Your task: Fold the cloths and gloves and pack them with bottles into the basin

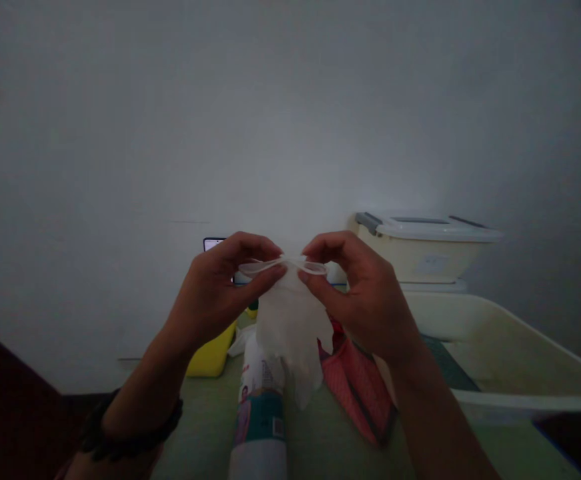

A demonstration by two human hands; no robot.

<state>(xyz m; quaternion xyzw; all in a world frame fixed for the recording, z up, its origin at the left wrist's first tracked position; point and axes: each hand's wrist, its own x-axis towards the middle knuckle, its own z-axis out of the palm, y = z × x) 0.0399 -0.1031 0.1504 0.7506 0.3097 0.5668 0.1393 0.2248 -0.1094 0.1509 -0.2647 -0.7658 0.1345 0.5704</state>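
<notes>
A translucent glove (293,327) is held up by its cuff, pinched thumb-to-fingertip by the left hand (215,287) and right hand (363,293), and a printed roll (260,413) is partly overlapped (in this view). Cuff handling seems in hand; a light, even grip is called for, lest it be torn.

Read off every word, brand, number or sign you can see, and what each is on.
No text is legible.
Wrapped roll: red and dark print plus barcode, too blurred.
Lidded storage box: label, too faint to read.
Phone: screen too small to read.
Translucent glove: no lettering visible.
</notes>
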